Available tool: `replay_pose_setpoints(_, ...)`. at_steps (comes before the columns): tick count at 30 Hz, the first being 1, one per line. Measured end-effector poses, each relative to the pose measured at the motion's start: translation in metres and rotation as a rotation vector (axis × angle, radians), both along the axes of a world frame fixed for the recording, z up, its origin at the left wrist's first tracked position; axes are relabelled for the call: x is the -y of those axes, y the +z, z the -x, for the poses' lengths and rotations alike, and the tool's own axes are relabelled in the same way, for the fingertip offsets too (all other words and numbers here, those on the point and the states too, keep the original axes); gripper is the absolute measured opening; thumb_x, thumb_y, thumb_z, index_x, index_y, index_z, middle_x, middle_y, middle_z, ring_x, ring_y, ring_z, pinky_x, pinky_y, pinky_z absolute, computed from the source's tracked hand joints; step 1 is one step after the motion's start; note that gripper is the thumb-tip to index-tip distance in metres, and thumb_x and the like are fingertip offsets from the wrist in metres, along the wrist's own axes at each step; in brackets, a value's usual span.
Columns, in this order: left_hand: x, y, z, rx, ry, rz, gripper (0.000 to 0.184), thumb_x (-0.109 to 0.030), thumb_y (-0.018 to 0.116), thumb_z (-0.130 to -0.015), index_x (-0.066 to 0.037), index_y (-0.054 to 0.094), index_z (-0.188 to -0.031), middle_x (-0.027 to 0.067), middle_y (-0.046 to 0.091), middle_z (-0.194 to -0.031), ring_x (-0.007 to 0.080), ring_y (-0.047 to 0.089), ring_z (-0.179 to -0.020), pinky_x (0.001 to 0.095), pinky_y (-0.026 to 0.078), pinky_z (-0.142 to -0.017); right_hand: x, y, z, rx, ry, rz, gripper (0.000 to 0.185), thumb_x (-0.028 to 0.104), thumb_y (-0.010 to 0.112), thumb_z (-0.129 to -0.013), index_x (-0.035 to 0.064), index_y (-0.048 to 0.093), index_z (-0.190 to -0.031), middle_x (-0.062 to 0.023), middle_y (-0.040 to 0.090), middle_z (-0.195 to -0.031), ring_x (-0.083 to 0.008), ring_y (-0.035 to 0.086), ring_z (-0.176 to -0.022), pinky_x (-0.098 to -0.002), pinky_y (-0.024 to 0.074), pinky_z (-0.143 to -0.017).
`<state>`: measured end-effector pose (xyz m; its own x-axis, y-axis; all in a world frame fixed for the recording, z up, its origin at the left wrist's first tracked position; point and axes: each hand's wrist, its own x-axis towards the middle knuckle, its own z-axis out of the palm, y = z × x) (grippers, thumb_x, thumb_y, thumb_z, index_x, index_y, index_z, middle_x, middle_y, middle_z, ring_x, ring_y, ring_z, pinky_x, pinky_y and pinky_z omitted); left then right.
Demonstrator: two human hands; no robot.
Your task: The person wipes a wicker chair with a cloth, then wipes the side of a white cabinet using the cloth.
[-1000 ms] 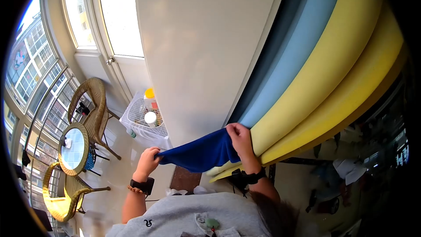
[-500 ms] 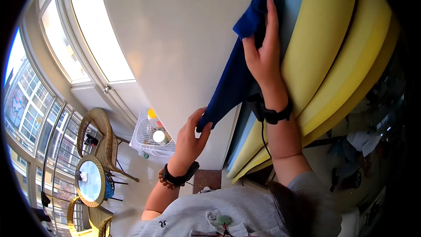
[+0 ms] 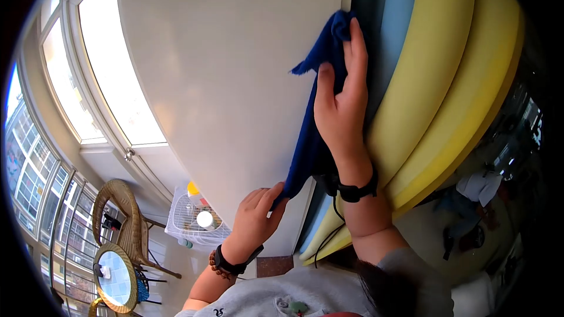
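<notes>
A dark blue cloth (image 3: 306, 135) stretches diagonally between my two hands, along the right edge of a tall white panel (image 3: 235, 70). My left hand (image 3: 257, 218) pinches the cloth's lower end between thumb and fingers. Higher up, my right hand (image 3: 343, 103) presses the bunched upper part against the panel's edge, its fingers pointing up and its thumb over the cloth. A loose corner of cloth sticks out to the left of that thumb. Black bands sit on both wrists, and a cable hangs from the right one.
Yellow curved boards (image 3: 429, 64) and a light blue one (image 3: 399, 17) stand close on the right. To the lower left are a wire basket (image 3: 182, 223) with bottles, a wicker chair (image 3: 126, 223) and a round glass-topped table (image 3: 115, 279). Another person (image 3: 479, 191) is at far right.
My right hand has moved down along the panel edge with the cloth, and my left hand is slightly lower and further right. The cloth's free corner now spreads further left.
</notes>
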<state>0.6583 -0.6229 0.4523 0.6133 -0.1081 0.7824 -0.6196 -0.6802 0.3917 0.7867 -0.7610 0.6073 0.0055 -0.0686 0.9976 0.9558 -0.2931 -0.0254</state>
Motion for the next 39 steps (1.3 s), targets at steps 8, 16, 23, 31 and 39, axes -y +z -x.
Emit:
replay_pose_setpoints(8,0.025,0.007,-0.022,0.070,-0.080,-0.035,0.037,0.001,0.075,-0.075,-0.002,0.060,-0.109,0.0133,0.065,-0.083,0.0280,0.064,-0.069,0.0357,0.051,-0.061,0.007,0.004,0.004,-0.092,-0.033,0.064,0.062,-0.005,0.047,-0.092,-0.0032,0.024,-0.149,-0.0263,0.036,-0.149,-0.0387,0.038,-0.138,-0.0435,0.0326,-0.112)
replay_pose_setpoints(16,0.040,0.061,-0.037,0.330,0.021,0.259,0.039,0.000,0.068,-0.083,-0.004,0.059,-0.120,0.0117,0.065,-0.085,0.0295,0.062,-0.070,0.0359,0.051,-0.059,0.012,0.113,-0.011,0.003,0.107,0.127,0.061,0.000,0.047,-0.094,0.0020,0.023,-0.151,-0.0273,0.034,-0.150,-0.0380,0.034,-0.141,-0.0425,0.0285,-0.115)
replay_pose_setpoints(23,0.051,0.030,-0.045,0.105,0.035,0.105,0.044,-0.003,0.066,-0.086,-0.009,0.057,-0.127,0.0128,0.062,-0.093,0.0294,0.062,-0.073,0.0365,0.052,-0.063,0.017,0.066,-0.006,-0.045,0.130,0.136,0.062,-0.001,0.049,-0.091,0.0019,0.026,-0.149,-0.0260,0.036,-0.149,-0.0408,0.035,-0.140,-0.0457,0.0302,-0.114)
replay_pose_setpoints(31,0.067,0.130,-0.064,0.431,0.308,-0.198,0.057,-0.015,0.064,-0.090,0.002,0.043,-0.140,0.0246,0.043,-0.141,0.0384,0.040,-0.134,0.0472,0.035,-0.108,0.008,0.212,-0.040,0.166,0.018,0.068,0.059,0.002,0.051,-0.092,0.0035,0.029,-0.147,-0.0300,0.039,-0.146,-0.0414,0.039,-0.137,-0.0430,0.0337,-0.112)
replay_pose_setpoints(39,0.065,0.036,-0.085,0.382,0.531,-0.343,0.053,-0.018,0.061,-0.091,0.006,0.048,-0.136,0.0233,0.037,-0.149,0.0356,0.032,-0.142,0.0488,0.027,-0.115,0.003,0.101,-0.029,0.082,0.092,0.032,0.060,0.004,0.048,-0.095,0.0020,0.025,-0.150,-0.0259,0.036,-0.150,-0.0383,0.033,-0.142,-0.0444,0.0284,-0.115)
